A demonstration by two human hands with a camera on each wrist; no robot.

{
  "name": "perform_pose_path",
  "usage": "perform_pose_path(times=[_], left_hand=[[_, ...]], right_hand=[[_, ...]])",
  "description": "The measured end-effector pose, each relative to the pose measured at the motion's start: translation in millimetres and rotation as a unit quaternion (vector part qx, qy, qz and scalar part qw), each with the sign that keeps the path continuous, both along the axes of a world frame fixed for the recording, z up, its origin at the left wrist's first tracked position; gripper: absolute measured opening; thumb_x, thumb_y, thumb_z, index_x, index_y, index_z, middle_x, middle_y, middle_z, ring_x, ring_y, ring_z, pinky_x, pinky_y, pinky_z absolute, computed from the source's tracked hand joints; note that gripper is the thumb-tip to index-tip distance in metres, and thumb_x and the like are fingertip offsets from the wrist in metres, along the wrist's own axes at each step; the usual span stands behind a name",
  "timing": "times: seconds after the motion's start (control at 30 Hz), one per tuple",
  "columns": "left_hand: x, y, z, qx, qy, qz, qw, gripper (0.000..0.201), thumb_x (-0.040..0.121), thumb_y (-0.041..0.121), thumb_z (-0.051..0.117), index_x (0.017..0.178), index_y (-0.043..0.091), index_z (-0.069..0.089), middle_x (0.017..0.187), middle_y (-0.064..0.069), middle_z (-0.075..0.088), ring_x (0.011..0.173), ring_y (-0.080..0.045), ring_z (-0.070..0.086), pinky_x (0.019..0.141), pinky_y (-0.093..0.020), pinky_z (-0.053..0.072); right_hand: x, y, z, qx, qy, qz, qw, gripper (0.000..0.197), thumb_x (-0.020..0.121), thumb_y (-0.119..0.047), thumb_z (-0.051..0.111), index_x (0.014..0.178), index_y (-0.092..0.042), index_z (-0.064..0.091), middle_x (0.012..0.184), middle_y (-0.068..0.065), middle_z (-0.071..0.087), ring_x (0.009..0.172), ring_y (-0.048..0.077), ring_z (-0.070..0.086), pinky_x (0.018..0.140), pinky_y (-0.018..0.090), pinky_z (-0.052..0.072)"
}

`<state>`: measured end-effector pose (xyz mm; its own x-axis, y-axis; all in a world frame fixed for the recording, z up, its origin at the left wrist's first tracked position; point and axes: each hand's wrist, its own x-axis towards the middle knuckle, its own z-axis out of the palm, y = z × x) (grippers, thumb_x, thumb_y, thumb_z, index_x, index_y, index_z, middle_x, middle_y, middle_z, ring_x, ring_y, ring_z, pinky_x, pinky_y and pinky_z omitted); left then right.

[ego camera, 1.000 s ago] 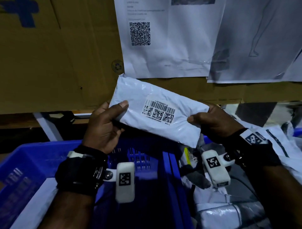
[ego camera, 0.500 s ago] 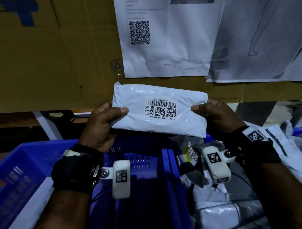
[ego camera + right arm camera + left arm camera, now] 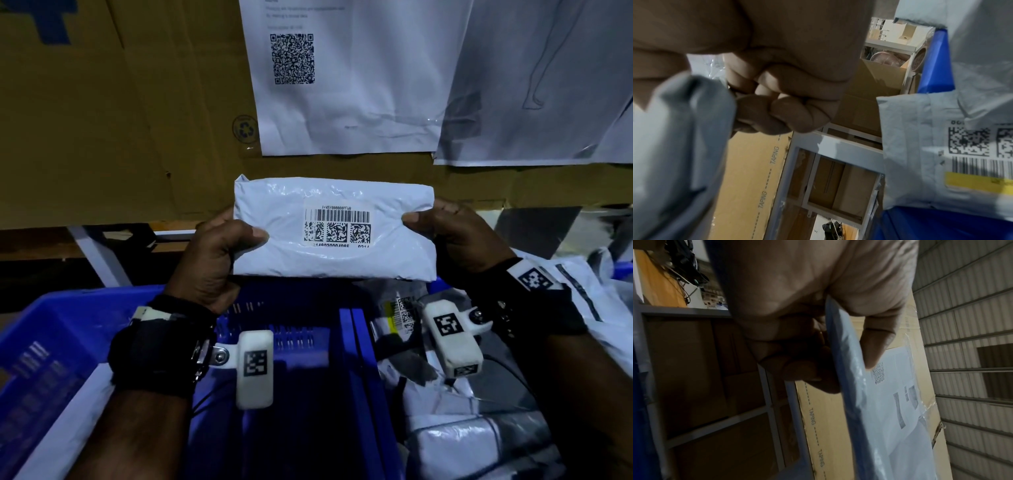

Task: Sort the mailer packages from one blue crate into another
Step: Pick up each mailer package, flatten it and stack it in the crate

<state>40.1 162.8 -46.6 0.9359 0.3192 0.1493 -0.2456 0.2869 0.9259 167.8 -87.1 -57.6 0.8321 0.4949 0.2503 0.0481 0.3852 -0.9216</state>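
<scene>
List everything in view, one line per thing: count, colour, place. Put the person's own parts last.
held mailer: one, white, barcode label facing up, raised above the crates.
left crate: one, blue, lower left.
right crate: one, blue, lower right, mostly hidden under packages.
piled mailers: several, white and grey, in the right crate; exact count unclear.
cardboard sheet: one, brown, behind the crates.
printed papers: two, white, taped on the cardboard; one has a QR code.
left hand: grips the mailer's left edge.
right hand: grips its right edge.

Both arms reach forward, the left hand (image 3: 212, 260) and right hand (image 3: 459, 240) raised level, thumbs on top, fingers curled.
</scene>
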Motion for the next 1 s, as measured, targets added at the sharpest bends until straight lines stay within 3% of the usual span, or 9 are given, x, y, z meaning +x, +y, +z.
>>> perform_pose_path(times=[0.13, 0.27, 0.37, 0.43, 0.53, 0.63, 0.77, 0.87, 1.0], left_hand=[[2, 2, -3, 0.006, 0.001, -0.003, 1.0, 0.063, 0.064, 0.003, 0.053, 0.126, 0.004, 0.061, 0.128, -0.021, 0.062, 0.115, -0.044, 0.06, 0.106, -0.061, 0.039], [1, 4, -4, 0.023, 0.004, -0.016, 1.0, 0.06, 0.068, 0.003, 0.05, 0.127, 0.006, 0.06, 0.126, -0.019, 0.064, 0.112, -0.042, 0.063, 0.1, -0.056, 0.047], [0, 8, -2, 0.039, -0.005, -0.025, 0.999, 0.046, 0.072, 0.007, 0.058, 0.118, 0.012, 0.06, 0.106, -0.009, 0.072, 0.089, -0.029, 0.07, 0.076, -0.041, 0.059], [1, 11, -2, 0.071, -0.009, -0.02, 0.997, 0.037, 0.072, 0.007, 0.066, 0.107, 0.016, 0.063, 0.09, -0.003, 0.072, 0.075, -0.019, 0.069, 0.064, -0.031, 0.058], [3, 12, -5, 0.105, -0.008, -0.004, 0.994, 0.031, 0.069, 0.002, 0.075, 0.096, 0.013, 0.064, 0.081, -0.002, 0.074, 0.068, -0.015, 0.069, 0.06, -0.026, 0.056], [5, 16, -5, 0.095, -0.017, 0.024, 0.995, 0.023, 0.069, 0.007, 0.068, 0.092, 0.011, 0.064, 0.079, -0.004, 0.074, 0.066, -0.016, 0.068, 0.06, -0.026, 0.057], [4, 23, -3, 0.093, -0.014, 0.048, 0.994, 0.019, 0.065, 0.007, 0.071, 0.08, 0.014, 0.061, 0.069, -0.003, 0.071, 0.057, -0.014, 0.065, 0.055, -0.024, 0.055], [-1, 26, 0, 0.115, 0.003, 0.04, 0.993, 0.03, 0.057, 0.0, 0.079, 0.071, 0.014, 0.056, 0.059, -0.001, 0.065, 0.049, -0.012, 0.059, 0.048, -0.019, 0.048], [-23, 35, 7, 0.176, 0.042, -0.009, 0.983, 0.031, 0.051, 0.025, 0.083, 0.074, 0.014, 0.065, 0.068, -0.01, 0.065, 0.058, -0.014, 0.06, 0.054, -0.02, 0.048]], right_hand=[[0, -1, 0, -0.004, -0.008, 0.013, 1.0, 0.064, 0.041, -0.024, 0.092, 0.098, -0.004, 0.075, 0.1, 0.017, 0.073, 0.09, 0.031, 0.071, 0.081, 0.042, 0.058], [-1, 0, 0, -0.015, -0.007, 0.009, 1.0, 0.079, 0.039, -0.028, 0.094, 0.107, 0.003, 0.068, 0.104, 0.021, 0.07, 0.092, 0.033, 0.069, 0.081, 0.04, 0.059], [-3, -1, 0, -0.035, 0.004, 0.005, 0.999, 0.047, 0.062, -0.007, 0.074, 0.106, 0.006, 0.066, 0.098, 0.02, 0.071, 0.09, 0.034, 0.068, 0.08, 0.039, 0.057], [-6, 0, 1, -0.04, 0.009, 0.004, 0.999, 0.03, 0.069, -0.003, 0.063, 0.097, 0.001, 0.071, 0.092, 0.017, 0.073, 0.082, 0.031, 0.07, 0.074, 0.036, 0.059], [-8, 5, 4, -0.028, 0.011, -0.021, 0.999, 0.027, 0.07, -0.006, 0.072, 0.097, -0.003, 0.07, 0.088, 0.011, 0.075, 0.076, 0.023, 0.072, 0.068, 0.032, 0.06], [-10, 8, 6, 0.022, 0.035, -0.033, 0.999, 0.016, 0.076, -0.018, 0.064, 0.089, -0.009, 0.063, 0.08, 0.005, 0.072, 0.07, 0.017, 0.068, 0.062, 0.026, 0.058], [-18, 16, 3, 0.003, 0.062, 0.021, 0.998, 0.038, 0.076, -0.024, 0.068, 0.112, -0.011, 0.062, 0.097, 0.008, 0.071, 0.078, 0.023, 0.068, 0.061, 0.035, 0.058], [-27, 29, 3, 0.012, 0.084, 0.023, 0.996, 0.049, 0.069, -0.024, 0.071, 0.116, -0.013, 0.063, 0.106, 0.008, 0.072, 0.087, 0.024, 0.069, 0.065, 0.034, 0.058], [-39, 44, 6, 0.048, 0.115, -0.025, 0.992, 0.062, 0.063, -0.023, 0.076, 0.121, -0.007, 0.061, 0.111, 0.013, 0.071, 0.094, 0.028, 0.068, 0.072, 0.038, 0.059]])
